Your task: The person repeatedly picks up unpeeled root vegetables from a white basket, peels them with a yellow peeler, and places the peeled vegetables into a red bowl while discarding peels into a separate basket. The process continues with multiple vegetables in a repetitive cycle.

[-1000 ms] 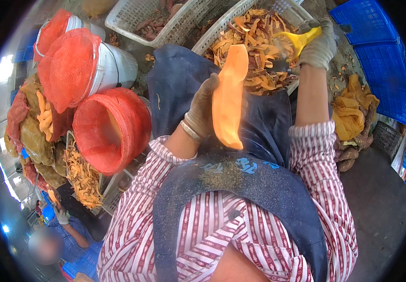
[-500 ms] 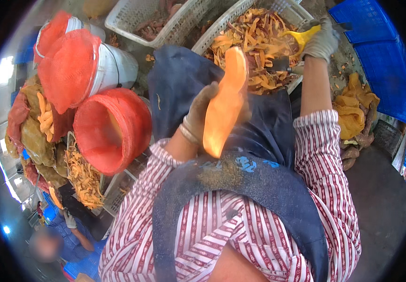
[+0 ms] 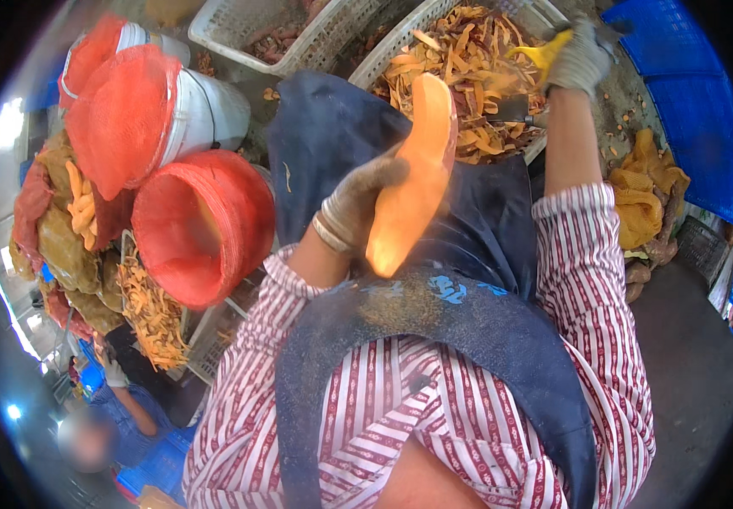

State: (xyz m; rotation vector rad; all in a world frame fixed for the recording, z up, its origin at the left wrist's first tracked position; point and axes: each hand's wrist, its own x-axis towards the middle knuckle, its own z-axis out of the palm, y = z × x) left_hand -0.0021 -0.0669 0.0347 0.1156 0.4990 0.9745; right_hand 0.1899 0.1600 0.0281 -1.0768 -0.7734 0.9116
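Observation:
A peeled orange sweet potato [image 3: 414, 191] is gripped in my gloved left hand [image 3: 358, 204], above the dark apron on my lap. A strip of reddish skin shows along its right edge. My gloved right hand [image 3: 579, 61], closed round a yellow peeler [image 3: 546, 53], is out at the upper right, apart from the sweet potato. Below that hand lies a white perforated crate [image 3: 400, 64] full of orange and reddish peelings [image 3: 460, 72]. A dark flat blade [image 3: 512, 108] rests on the peelings near the crate's right side.
Left of me stand a red mesh-covered tub [image 3: 201, 229] and white buckets [image 3: 214, 110] with red netting. Another white crate [image 3: 239, 47] holds unpeeled roots. Filled sacks [image 3: 69, 242] and more peelings [image 3: 150, 314] lie farther left, near a co-worker [image 3: 129, 416]. Blue crates [image 3: 689, 110] stand right.
The sweet potato has turned slightly, its top leaning a little more to the right, and more reddish skin shows on its edge. My right hand has shifted slightly upward with the peeler.

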